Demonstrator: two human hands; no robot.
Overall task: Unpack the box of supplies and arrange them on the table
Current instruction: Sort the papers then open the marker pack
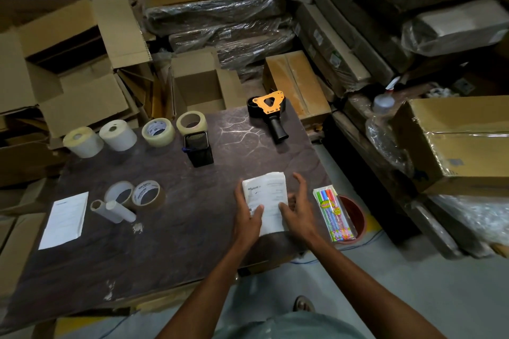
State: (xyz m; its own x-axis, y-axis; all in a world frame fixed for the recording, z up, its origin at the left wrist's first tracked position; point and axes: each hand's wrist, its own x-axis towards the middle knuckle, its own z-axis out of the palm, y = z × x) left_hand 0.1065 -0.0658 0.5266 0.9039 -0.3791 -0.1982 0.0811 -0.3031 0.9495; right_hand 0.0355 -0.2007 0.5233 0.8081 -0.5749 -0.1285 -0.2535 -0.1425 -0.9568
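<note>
The counter (170, 242) already carries most supplies: tape gun (268, 111), mesh cup (199, 148), six rolls along the left and far side, a sheet (64, 219), and a pen pack (334, 213) at the right edge. The step in hand looks like squaring the paper stack (265, 201) near the front edge. The left hand (248, 215) rests flat on it, grip released; the right hand (298, 208) hovers beside it, fingers spread, grasping nothing. Next, probably a nudge into line, then release.
</note>
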